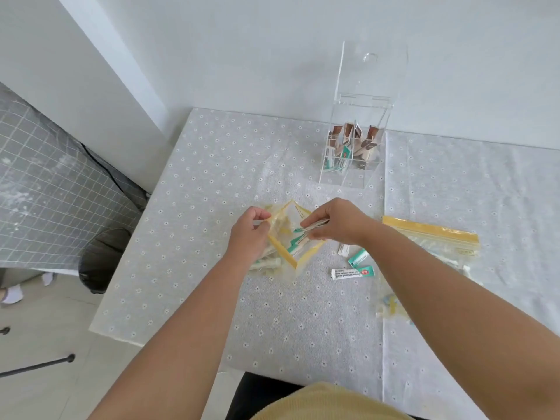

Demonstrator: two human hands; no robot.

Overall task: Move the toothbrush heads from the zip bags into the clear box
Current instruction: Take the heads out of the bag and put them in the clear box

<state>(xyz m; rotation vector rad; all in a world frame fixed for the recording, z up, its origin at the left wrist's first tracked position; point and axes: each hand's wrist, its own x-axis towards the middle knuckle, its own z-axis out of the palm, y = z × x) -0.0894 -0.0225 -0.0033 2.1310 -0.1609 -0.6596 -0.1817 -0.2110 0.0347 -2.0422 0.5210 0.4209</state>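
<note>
Daisy-print tablecloth (212, 183): left hand (248, 234) pinches the yellow-zip clear bag's (291, 237) mouth open; right hand (336, 222) fingers clamp white-and-teal packets (312, 226), long axis pointing left, lidded clear box (351, 165) straight ahead.

Count: two zip bags (295, 237) (436, 237); one clear box (353, 140); three loose sachets on bench (353, 272) (357, 258) (344, 249); two hands (248, 234) (339, 222).

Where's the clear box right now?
In the head view, the clear box stands at the table's far edge against the wall, lid up, beyond the right hand.
</note>
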